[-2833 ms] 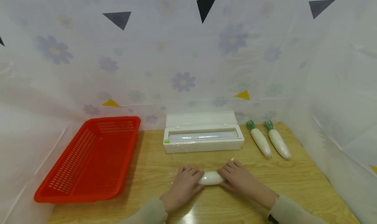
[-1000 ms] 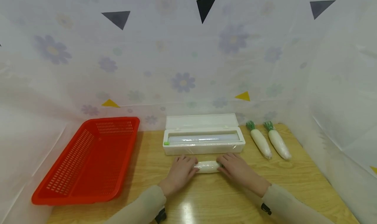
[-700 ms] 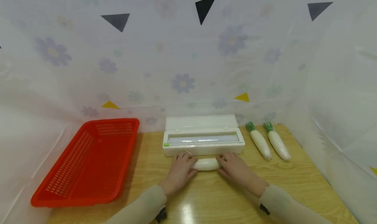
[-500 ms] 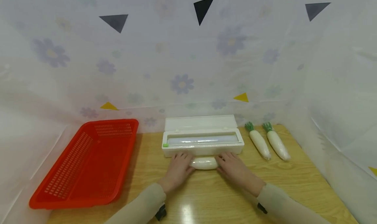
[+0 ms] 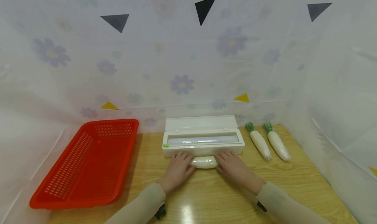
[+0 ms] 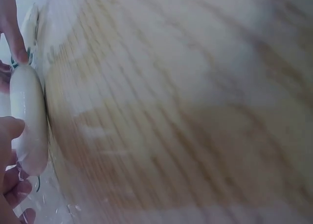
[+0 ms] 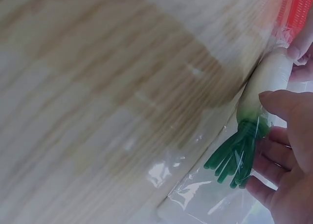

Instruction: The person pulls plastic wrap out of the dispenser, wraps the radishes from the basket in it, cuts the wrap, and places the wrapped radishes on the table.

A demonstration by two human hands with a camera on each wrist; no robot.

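A white radish lies crosswise on the table, right up against the front of the white cling film box. My left hand holds its tapered end, thumb on the near side and fingers beyond. At the other end, my right hand grips it the same way, thumb on the body. The right wrist view shows the radish's green leaf stubs beside the fingers. Clear cling film spreads around those leaves, and more film shows by the left fingers in the left wrist view.
The box's lid stands raised, with a film roll inside and a green slider at its left. Two more radishes lie at the back right. A red plastic basket occupies the table's left side.
Both hands have moved away from the body with the radish, from mid-table to the box's front, the radish turning over on the way. In the last half second they have barely shifted.
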